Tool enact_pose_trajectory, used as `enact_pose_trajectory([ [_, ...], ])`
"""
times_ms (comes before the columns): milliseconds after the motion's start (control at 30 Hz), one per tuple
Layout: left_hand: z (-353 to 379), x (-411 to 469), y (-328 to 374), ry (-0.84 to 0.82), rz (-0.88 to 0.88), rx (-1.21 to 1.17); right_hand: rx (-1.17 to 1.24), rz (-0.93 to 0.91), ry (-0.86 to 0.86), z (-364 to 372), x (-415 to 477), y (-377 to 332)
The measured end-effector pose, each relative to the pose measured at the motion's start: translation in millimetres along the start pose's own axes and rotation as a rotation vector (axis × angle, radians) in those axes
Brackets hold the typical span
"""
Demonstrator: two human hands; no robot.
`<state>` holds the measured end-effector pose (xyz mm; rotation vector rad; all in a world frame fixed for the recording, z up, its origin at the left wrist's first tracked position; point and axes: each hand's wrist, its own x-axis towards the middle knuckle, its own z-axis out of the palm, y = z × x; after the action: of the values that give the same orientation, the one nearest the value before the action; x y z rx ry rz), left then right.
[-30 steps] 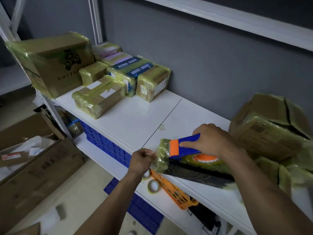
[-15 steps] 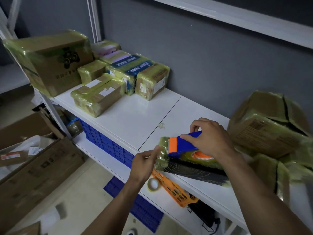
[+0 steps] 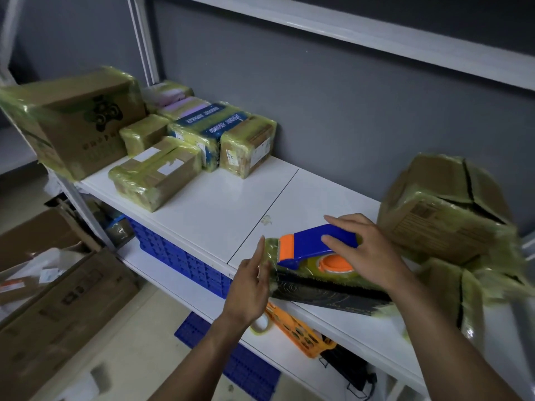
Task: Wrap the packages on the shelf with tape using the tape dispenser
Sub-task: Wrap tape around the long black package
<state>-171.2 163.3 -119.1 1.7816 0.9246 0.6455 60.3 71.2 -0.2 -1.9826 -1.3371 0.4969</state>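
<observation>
Since the frame half a second before, the pinch of the left hand [image 3: 249,287] had been released and the fingers of the right hand [image 3: 367,253] had been straightened. The left hand was held open, its straight fingers laid against the tape-wrapped end of the flat dark package [image 3: 333,293]. The right hand was spread open over the blue-and-orange tape dispenser [image 3: 312,244], with the thumb set on its near side and the fingers reached over its top. The dispenser was rested on the package, between the two hands, and the package was laid at the front edge of the white shelf [image 3: 217,206]. A large tape-wrapped carton [image 3: 443,215] was seen just right of the right hand. A tape roll [image 3: 260,325] and an orange basket [image 3: 298,331] were seen below the left hand, on the lower shelf.
</observation>
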Motion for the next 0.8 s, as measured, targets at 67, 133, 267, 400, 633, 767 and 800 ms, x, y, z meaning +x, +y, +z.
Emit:
enact_pose_trajectory([
  [67,-0.1,0.0,0.8,-0.006,0.054,0.052,0.037,0.058,0.036,2.0,0.3,0.8],
  [133,-1.1,2.1,1.4,-0.021,0.070,0.023,0.087,0.160,0.053,2.8,0.6,2.4],
  [267,-2.7,8.3,1.8,0.025,-0.006,0.015,0.170,0.245,0.010,2.6,0.8,8.2],
  [400,4.5,8.0,0.0,0.051,0.009,-0.009,0.181,0.225,0.005,1.9,-0.1,6.9],
  [633,8.2,15.7,-1.6,0.136,-0.106,-0.133,0.022,0.170,0.013,-7.0,-7.0,1.3],
  [767,9.9,12.2,-0.3,0.137,-0.138,-0.141,0.026,0.181,-0.005,-11.3,-8.2,2.0],
  [800,10.0,11.9,-0.4,0.137,-0.136,-0.143,0.034,0.190,-0.016,-12.9,-7.1,2.9],
])
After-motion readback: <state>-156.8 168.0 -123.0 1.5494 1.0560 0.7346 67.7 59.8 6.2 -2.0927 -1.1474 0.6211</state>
